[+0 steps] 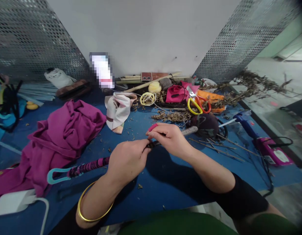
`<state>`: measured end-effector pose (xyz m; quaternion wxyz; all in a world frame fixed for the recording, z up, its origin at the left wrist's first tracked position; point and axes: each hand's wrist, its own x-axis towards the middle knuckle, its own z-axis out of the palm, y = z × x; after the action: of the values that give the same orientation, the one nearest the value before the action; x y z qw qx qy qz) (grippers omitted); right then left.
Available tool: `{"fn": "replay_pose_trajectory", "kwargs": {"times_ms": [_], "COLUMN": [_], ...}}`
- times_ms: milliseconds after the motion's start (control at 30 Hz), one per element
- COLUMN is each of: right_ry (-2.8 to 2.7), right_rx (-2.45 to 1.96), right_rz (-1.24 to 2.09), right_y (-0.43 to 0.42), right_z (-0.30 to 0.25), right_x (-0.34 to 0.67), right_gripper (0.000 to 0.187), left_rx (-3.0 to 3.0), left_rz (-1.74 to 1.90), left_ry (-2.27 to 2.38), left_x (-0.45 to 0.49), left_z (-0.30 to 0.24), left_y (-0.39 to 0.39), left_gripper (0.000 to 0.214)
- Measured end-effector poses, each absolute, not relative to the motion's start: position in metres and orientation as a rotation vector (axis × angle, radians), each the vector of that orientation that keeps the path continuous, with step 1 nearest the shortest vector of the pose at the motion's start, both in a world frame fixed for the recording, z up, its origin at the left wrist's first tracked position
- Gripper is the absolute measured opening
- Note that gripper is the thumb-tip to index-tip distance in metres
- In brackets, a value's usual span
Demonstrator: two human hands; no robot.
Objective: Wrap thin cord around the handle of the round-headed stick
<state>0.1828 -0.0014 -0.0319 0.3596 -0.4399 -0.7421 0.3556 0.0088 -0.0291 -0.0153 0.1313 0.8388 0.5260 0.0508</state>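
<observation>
A long stick wrapped in magenta and black bands lies across the blue table, with a teal loop at its left end and a bare grey tip at the right. My left hand is closed round the stick near its middle. My right hand pinches the stick just beyond, with a strip of pink material at its fingertips.
A crumpled magenta cloth lies at the left. Behind the hands are a folded pale cloth, yellow cord, red and yellow scissors, dried twigs and a blue glue gun. A white power adapter sits near left.
</observation>
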Motion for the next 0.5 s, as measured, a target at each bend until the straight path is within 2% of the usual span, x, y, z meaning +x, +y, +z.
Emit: {"fn": "replay_pose_trajectory", "kwargs": {"times_ms": [333, 500], "right_ry": [-1.696, -1.678], "right_rx": [-1.264, -1.3], "right_rz": [1.215, 1.232], "right_y": [0.0033, 0.0035], "right_z": [-0.031, -0.0331], "right_x": [0.1893, 0.1887], "right_gripper": [0.025, 0.025], "left_rx": [2.679, 2.751], "left_rz": [0.281, 0.432], "left_ry": [1.471, 1.352], "left_x": [0.0093, 0.0089], "left_z": [-0.0195, -0.0231], "left_y": [-0.0323, -0.0303], "left_gripper": [0.016, 0.025]}}
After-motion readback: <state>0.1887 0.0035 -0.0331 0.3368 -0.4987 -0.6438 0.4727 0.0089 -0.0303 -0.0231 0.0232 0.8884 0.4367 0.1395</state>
